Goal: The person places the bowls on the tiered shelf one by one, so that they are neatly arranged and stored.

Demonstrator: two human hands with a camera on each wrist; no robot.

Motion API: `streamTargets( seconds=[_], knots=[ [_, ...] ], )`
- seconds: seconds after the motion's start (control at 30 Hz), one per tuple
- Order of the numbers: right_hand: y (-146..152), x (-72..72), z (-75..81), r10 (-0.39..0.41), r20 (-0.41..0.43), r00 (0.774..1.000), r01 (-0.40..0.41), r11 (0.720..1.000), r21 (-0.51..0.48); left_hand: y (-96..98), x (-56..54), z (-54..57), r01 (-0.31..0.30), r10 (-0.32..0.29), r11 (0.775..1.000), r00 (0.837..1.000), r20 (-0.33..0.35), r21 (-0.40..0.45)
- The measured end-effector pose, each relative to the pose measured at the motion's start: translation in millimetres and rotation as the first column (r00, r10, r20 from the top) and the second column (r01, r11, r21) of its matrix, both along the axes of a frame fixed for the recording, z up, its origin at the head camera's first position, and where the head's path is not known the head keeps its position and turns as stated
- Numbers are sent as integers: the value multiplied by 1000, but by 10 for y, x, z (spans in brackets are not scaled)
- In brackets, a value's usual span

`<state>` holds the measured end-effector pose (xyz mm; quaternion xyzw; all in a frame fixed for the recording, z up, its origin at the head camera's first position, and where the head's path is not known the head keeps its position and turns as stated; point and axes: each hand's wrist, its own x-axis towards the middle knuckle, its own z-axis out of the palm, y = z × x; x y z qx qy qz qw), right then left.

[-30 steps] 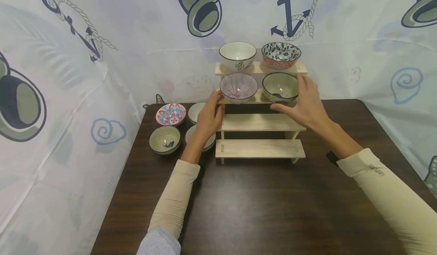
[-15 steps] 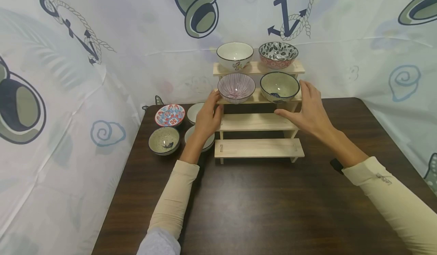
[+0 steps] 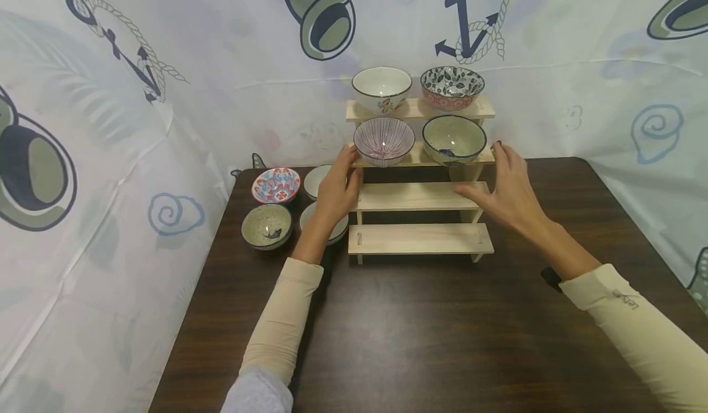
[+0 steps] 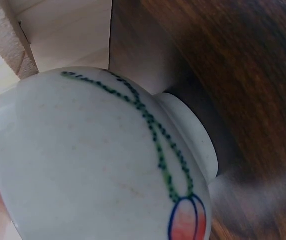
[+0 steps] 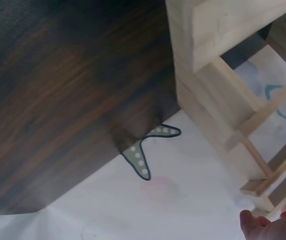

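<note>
My left hand (image 3: 336, 192) rests at the left end of the wooden tiered stand (image 3: 420, 241), fingertips beside the purple-striped bowl (image 3: 384, 139); whether they touch bowl or shelf cannot be told. My right hand (image 3: 506, 192) is just right of the olive-green bowl (image 3: 455, 133), apart from it, thumb and fingers spread with nothing between them. Both bowls stand upright on the second shelf from the top. The top shelf bears a white bowl (image 3: 381, 84) and a red bowl with black leaf patterns (image 3: 452, 87). In the right wrist view, fingertips (image 5: 268, 225) show below the stand's side.
Left of the stand, on the dark table (image 3: 398, 327), are a red-and-blue patterned bowl (image 3: 276, 185), a speckled bowl (image 3: 267, 227) and two white bowls, partly behind my left arm. One white bowl (image 4: 97, 150) fills the left wrist view. A patterned cloth (image 3: 238, 44) hangs behind.
My right hand has let go of the olive-green bowl's right side and drawn back right and slightly down. The bowl stays on its shelf. My left hand has hardly moved.
</note>
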<state>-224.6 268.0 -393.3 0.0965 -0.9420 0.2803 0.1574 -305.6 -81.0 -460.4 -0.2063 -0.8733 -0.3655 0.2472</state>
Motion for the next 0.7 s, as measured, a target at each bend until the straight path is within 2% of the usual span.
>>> streamTargets(
  seconds=[0.2,0.4,0.53,0.7],
  knots=[
    [86,-22,-136,-20,13,1000,20,1000,-13,1,10,7,0,0,1000,1000,-1,-7],
    [150,-34,-293,-41,115,993,41,999,0,-8,5,7,-3,3,1000,1000,-9,-18],
    [156,-25,-386,-25,178,984,24,1000,8,-10,5,4,1,-1,1000,1000,-5,-17],
    [154,-14,-478,7,201,980,-10,1000,11,-6,6,7,5,-5,1000,1000,-3,-15]
  ],
)
